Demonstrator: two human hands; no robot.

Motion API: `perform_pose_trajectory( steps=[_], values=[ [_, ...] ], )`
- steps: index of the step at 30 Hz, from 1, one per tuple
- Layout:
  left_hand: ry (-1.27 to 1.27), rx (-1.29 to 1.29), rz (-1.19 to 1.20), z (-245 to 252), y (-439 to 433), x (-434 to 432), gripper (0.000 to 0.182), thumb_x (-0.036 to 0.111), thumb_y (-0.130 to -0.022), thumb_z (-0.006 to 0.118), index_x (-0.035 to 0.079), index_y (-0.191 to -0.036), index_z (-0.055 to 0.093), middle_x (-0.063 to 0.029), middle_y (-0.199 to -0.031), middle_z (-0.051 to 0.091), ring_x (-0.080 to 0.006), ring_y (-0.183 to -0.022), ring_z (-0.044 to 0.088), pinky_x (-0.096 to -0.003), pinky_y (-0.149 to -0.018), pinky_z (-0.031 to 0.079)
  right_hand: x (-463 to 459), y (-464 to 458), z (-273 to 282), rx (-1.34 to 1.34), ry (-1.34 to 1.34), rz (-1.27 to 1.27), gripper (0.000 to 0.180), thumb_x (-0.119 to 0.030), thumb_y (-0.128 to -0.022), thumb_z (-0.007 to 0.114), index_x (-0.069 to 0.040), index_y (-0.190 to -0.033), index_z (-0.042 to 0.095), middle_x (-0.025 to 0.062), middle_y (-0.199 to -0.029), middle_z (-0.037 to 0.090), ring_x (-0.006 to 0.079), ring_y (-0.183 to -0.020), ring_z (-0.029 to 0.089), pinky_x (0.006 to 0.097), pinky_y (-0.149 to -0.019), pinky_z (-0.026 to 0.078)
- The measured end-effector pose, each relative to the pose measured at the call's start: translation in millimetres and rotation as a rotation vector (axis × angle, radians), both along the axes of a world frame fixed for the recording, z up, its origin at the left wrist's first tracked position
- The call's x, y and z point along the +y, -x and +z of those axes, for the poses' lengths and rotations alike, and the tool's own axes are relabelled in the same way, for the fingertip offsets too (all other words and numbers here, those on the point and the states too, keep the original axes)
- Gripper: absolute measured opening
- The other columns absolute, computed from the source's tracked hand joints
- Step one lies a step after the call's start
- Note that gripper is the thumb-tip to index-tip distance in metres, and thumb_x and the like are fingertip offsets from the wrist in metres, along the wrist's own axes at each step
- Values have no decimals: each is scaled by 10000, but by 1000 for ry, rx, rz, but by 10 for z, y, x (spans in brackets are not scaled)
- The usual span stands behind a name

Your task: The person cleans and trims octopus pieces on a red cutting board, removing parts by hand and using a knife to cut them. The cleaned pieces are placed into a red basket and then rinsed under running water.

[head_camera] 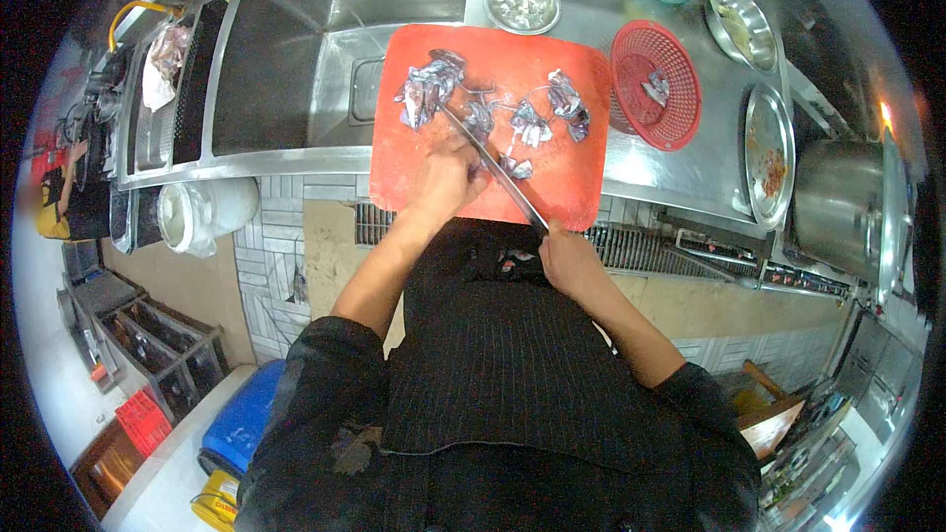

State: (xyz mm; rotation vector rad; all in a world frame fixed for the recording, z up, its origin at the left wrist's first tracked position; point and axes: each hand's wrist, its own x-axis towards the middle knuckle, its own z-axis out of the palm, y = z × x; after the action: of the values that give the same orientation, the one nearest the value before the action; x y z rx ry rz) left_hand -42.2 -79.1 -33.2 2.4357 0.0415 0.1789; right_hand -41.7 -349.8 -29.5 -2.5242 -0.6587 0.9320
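Note:
My right hand (pixel 567 258) grips the handle of a long knife (pixel 502 177) near the front edge of a red cutting board (pixel 569 196). The blade slants up and left across the board, its tip beside a pile of dark and whitish seafood pieces (pixel 430 85). My left hand (pixel 452 174) is over the board, left of the blade, its fingers curled; whether it holds anything is hidden. Further seafood pieces (pixel 531 124) with thin strands lie right of the blade. A red plastic colander (pixel 691 100) with a few pieces in it stands right of the board.
Behind the board stands a metal bowl (pixel 523 28) of pale pieces. A steel sink (pixel 340 81) lies to the left. At the right are a steel bowl (pixel 720 29), an oval metal tray (pixel 757 107) and a large pot (pixel 835 207). Another person (pixel 55 210) is at the far left.

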Motion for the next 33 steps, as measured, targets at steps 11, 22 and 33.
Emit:
perform_pose_trajectory(
  steps=[11, 22, 33],
  values=[
    [310, -151, 347, -360, -47, 99, 296, 105, -758, 767, 3, -1004, 638, -141, -862, 677, -328, -785, 687, -439, -673, 560, -783, -20, 515, 22, -135, -217, 232, -215, -1014, 543, 10, -1023, 596, 309, -861, 680, 529, -834, 666, 622, -757, 512],
    [-108, -89, 10, -220, -156, -118, 1398, 487, -560, 965, -9, -1618, 198, -320, -1659, 204, -479, -1553, 194, -581, -1253, 204, -934, -279, 139, -107, -113, -277, 265, -222, -1029, 514, 10, -1099, 621, 347, -871, 663, 550, -849, 646, 604, -759, 512],
    [-80, -143, -48, -326, -652, -415, 1034, 491, -688, 896, 74, -1528, 458, -270, -1553, 387, -487, -1464, 355, -552, -1211, 327, -793, -380, -183, 530, -424, -684, 120, -185, -1009, 523, -67, -1008, 545, 16, -617, 484, 130, -408, 456, 320, -369, 421]
  ],
)
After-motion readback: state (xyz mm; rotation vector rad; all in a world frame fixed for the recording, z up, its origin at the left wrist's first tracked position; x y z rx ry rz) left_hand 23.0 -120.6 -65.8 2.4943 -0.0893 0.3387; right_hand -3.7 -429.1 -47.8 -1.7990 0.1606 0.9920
